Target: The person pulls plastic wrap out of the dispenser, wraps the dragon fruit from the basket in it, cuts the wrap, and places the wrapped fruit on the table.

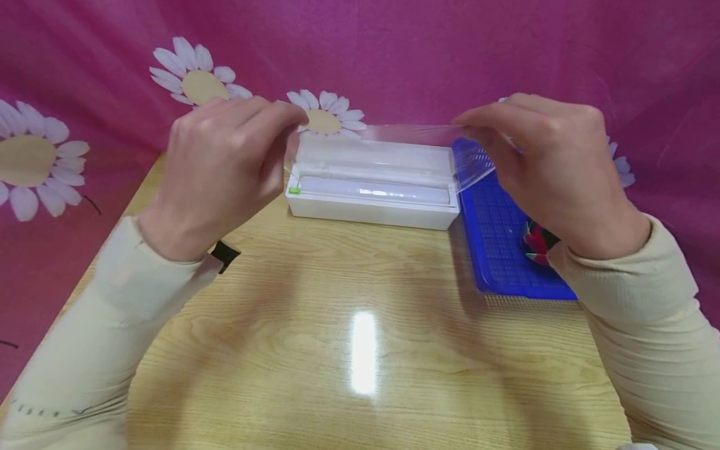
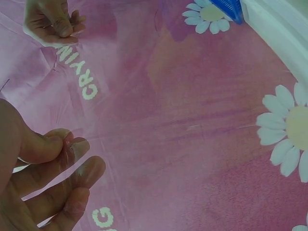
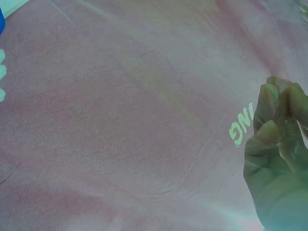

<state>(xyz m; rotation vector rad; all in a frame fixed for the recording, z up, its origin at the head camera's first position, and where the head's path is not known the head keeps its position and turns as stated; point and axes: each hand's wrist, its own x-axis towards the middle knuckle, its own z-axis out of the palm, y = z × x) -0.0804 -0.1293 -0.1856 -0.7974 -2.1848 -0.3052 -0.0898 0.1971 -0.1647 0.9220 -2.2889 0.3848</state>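
Note:
A sheet of clear plastic wrap stretches between my two hands, above a long white dispenser box. My left hand pinches one corner of the film between thumb and forefinger; the left wrist view shows the film lying over the other fingers of that hand. At the opposite corner my right hand pinches the film, and the right wrist view shows its thumb and fingertips together. Inside the box lies the wrap roll, with a small green slider at the left end.
A blue plastic basket stands right of the box. In it lies a red and green item, partly hidden by the right forearm. The wooden table extends toward me. Behind it hangs a magenta cloth with daisies.

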